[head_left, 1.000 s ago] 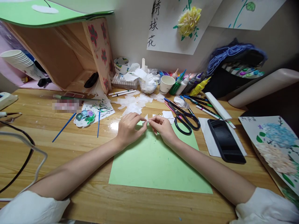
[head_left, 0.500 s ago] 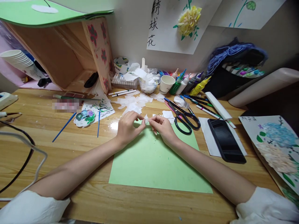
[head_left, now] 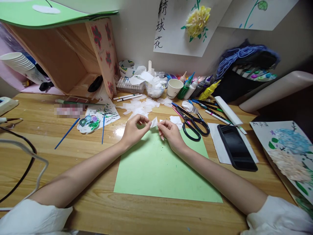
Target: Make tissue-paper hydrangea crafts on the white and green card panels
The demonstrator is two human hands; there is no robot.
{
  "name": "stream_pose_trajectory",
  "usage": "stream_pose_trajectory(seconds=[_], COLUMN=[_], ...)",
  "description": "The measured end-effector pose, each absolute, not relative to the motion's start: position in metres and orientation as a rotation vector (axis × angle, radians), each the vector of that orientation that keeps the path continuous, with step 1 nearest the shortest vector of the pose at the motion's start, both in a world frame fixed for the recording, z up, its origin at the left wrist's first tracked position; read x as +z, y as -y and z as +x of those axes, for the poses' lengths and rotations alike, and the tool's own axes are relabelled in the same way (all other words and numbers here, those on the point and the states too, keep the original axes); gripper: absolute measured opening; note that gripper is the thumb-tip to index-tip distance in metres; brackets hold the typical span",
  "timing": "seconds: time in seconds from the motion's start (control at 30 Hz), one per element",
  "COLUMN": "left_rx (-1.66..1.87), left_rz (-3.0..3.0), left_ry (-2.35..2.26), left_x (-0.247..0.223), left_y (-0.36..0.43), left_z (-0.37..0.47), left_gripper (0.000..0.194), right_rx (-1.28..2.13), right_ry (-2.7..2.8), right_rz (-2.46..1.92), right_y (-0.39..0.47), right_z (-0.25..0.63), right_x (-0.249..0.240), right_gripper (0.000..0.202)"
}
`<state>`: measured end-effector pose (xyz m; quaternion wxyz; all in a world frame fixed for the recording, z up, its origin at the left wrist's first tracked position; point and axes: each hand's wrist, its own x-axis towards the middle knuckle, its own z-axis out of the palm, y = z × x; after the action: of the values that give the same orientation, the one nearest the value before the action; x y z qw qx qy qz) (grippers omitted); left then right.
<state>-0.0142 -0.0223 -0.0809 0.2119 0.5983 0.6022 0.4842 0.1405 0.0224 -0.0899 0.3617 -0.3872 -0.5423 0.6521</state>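
Between my hands, over the top edge of a green sheet [head_left: 166, 173], is a small white paper piece [head_left: 154, 122]. My left hand [head_left: 135, 130] pinches its left side between thumb and fingertips. My right hand [head_left: 170, 133] is at the paper's right side, thumb and index finger pressed together; whether they grip the paper or something tiny is too small to tell. More white paper squares [head_left: 176, 120] lie just beyond my right hand, beside black-handled scissors [head_left: 193, 124]. Loose white scraps [head_left: 139, 106] are spread beyond my left hand.
A paper cup [head_left: 175, 88], a bowl of scraps [head_left: 156, 89] and paint bottles [head_left: 187, 87] line the back. On the right lie a phone [head_left: 237, 147] and flower artwork [head_left: 288, 153]. Blue brushes [head_left: 67, 133] and a painted paper [head_left: 89, 124] are on the left.
The white paper piece between my fingers shows larger and more spread out. My left hand has shifted slightly, and my fingertips are a little farther apart.
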Motion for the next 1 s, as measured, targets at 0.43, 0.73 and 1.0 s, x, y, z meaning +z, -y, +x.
stream_pose_trajectory(seconds=[0.43,0.73,1.0], left_rx=[1.237,1.25,1.308], left_rz=[1.932,1.912,1.666], left_ry=[-1.716,-1.622,-1.666], left_x=[-0.0821,-0.0788,-0.0841], left_y=[0.0255,0.0251,0.0199], left_z=[-0.0136,-0.0125,-0.017], left_gripper=[0.011,0.01,0.016], right_rx=[1.727,1.686,1.662], right_ry=[1.367,1.566,1.592], right_rz=[-0.984,-0.919,-0.906], right_y=[-0.0217,-0.0184,-0.0181], right_z=[0.1393,0.1394,0.1421], right_x=[-0.0855,-0.0853,-0.0855], right_gripper=[0.026,0.031,0.028])
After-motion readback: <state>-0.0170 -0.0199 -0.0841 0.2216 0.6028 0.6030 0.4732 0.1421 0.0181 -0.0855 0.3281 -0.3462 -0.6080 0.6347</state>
